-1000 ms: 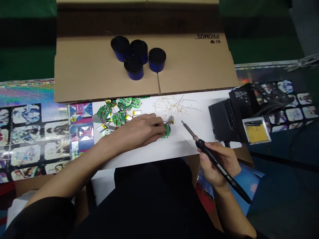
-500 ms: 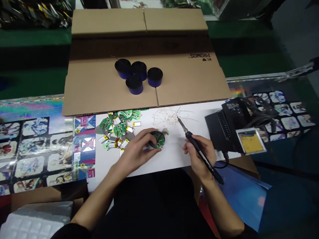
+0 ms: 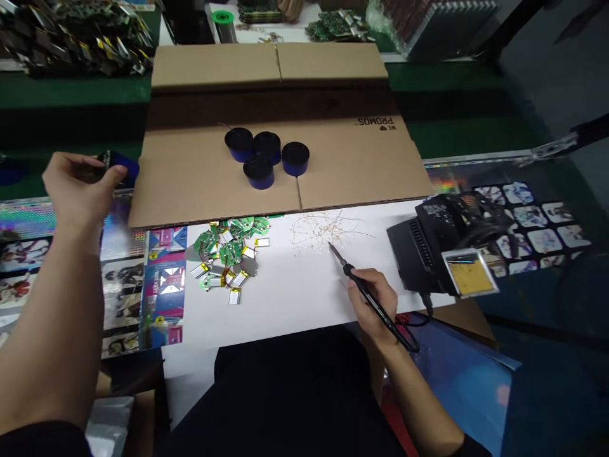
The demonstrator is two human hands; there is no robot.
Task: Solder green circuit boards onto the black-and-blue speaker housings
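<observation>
My left hand [image 3: 78, 190] is stretched out to the far left, at the cardboard's left edge. Thumb and fingers are closed around a dark blue round housing [image 3: 127, 172], whose inside I cannot make out. My right hand [image 3: 375, 304] grips a black soldering iron [image 3: 368, 297] like a pen. Its tip points up and left, close to a tangle of thin wire clippings [image 3: 328, 228] on the white sheet. To the left of that lies a pile of green circuit boards [image 3: 231, 252] with small silver battery cells [image 3: 235, 296].
Several blue cups with black tops [image 3: 258, 173] stand on the cardboard sheet [image 3: 190, 184]. A black soldering station [image 3: 413, 251] and a tray with a yellow sponge [image 3: 471, 276] are at the right. Across the green belt, another person's hand [image 3: 290, 9] shows beside more boards.
My left hand has moved from the white sheet up and far left, carrying the housing. My right hand has shifted slightly left with the soldering iron. The view has tilted up a little.
</observation>
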